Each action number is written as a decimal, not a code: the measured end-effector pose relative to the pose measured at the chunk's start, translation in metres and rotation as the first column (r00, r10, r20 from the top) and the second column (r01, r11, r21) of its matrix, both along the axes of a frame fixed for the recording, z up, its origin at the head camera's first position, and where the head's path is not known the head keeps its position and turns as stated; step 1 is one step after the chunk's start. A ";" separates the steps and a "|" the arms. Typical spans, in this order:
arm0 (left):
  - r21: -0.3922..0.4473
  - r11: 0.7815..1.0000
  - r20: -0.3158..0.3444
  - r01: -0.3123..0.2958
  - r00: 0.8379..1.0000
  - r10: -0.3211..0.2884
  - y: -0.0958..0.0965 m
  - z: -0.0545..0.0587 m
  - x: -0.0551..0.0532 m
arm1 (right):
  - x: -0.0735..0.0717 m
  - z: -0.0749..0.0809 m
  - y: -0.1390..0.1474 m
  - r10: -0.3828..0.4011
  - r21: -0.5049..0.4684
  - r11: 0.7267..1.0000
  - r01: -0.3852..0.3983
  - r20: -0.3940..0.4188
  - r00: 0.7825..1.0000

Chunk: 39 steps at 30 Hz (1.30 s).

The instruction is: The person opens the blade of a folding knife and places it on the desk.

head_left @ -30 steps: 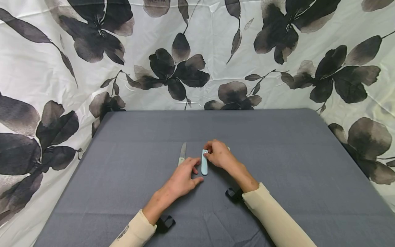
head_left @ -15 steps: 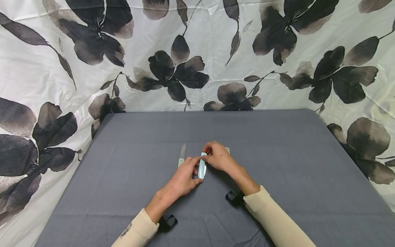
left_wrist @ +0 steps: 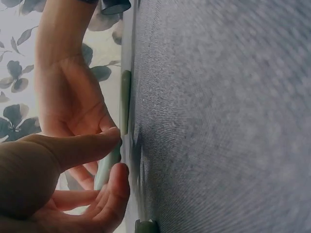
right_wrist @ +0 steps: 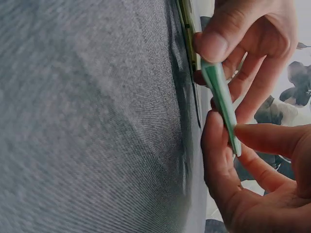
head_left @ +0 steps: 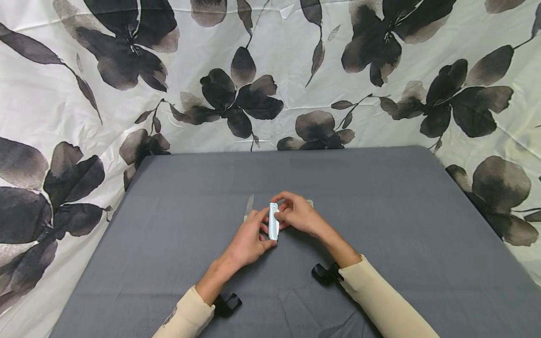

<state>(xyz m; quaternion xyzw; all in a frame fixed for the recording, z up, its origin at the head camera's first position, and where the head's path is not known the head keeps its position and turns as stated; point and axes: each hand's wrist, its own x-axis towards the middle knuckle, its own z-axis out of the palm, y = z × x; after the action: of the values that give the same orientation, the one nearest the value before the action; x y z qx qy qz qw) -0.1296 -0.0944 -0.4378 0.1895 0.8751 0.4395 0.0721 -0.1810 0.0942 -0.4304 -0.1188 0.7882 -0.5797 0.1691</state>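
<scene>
In the head view a light blue folding knife (head_left: pixel 273 223) is held upright between both hands, a thin bright strip along its right side. My left hand (head_left: pixel 245 240) pinches its near end between thumb and fingers. My right hand (head_left: pixel 298 214) grips the far end, thumb on the handle's face. In the right wrist view the pale green-looking handle (right_wrist: pixel 223 102) spans both hands, above the cloth. Left of them lies an opened knife (head_left: pixel 250 203), blade pointing away, its handle mostly hidden by my left hand. A pale handle end (head_left: pixel 310 203) shows behind my right hand.
A grey cloth-covered table (head_left: pixel 363 188) lies beneath the hands. Behind it hangs a white curtain (head_left: pixel 296 61) with dark flowers. Black wrist mounts (head_left: pixel 227 305) sit below both wrists, by the cream sleeves (head_left: pixel 384 295).
The light blue knife has moved left and up from the table into both hands. My left hand, earlier apart from it, now pinches its near end. The other knives stay put.
</scene>
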 end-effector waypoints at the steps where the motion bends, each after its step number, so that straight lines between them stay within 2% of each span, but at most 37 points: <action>1: 0.014 1.000 -0.002 -0.007 1.000 0.007 -0.001 0.000 0.000 | 0.000 0.000 -0.001 0.007 -0.013 1.000 -0.006 0.008 1.000; 9: 0.067 0.997 -0.029 -0.046 0.998 0.048 -0.003 0.002 -0.001 | 0.003 0.001 0.001 0.035 -0.103 0.994 -0.034 0.005 0.999; 14: 0.106 0.992 -0.015 -0.066 0.998 0.068 -0.003 0.003 -0.001 | 0.007 0.000 0.001 -0.008 -0.142 0.990 0.009 0.005 1.000; 17: 0.129 0.987 0.004 -0.098 0.995 0.099 -0.002 0.004 -0.002 | 0.007 0.000 -0.001 -0.033 -0.164 0.986 0.034 0.009 0.999; 22: 0.195 0.969 0.073 -0.154 0.987 0.143 -0.003 0.008 -0.005 | 0.006 0.001 -0.004 -0.046 -0.201 0.979 0.046 0.003 0.999; 31: 0.336 0.920 0.152 -0.200 0.976 0.157 -0.002 0.009 -0.008 | 0.006 0.006 -0.006 -0.049 -0.182 0.982 0.045 -0.016 0.999; 39: 0.339 0.920 0.193 -0.197 0.972 0.137 -0.004 0.008 -0.007 | 0.007 0.006 -0.003 -0.024 -0.166 0.986 0.022 -0.008 1.000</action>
<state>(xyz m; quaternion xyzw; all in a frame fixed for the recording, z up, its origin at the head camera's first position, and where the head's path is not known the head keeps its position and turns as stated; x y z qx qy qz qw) -0.1367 -0.0982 -0.4299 0.0869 0.7849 0.6093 0.0712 -0.1738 0.0915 -0.4244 -0.1262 0.7393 -0.6447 0.1482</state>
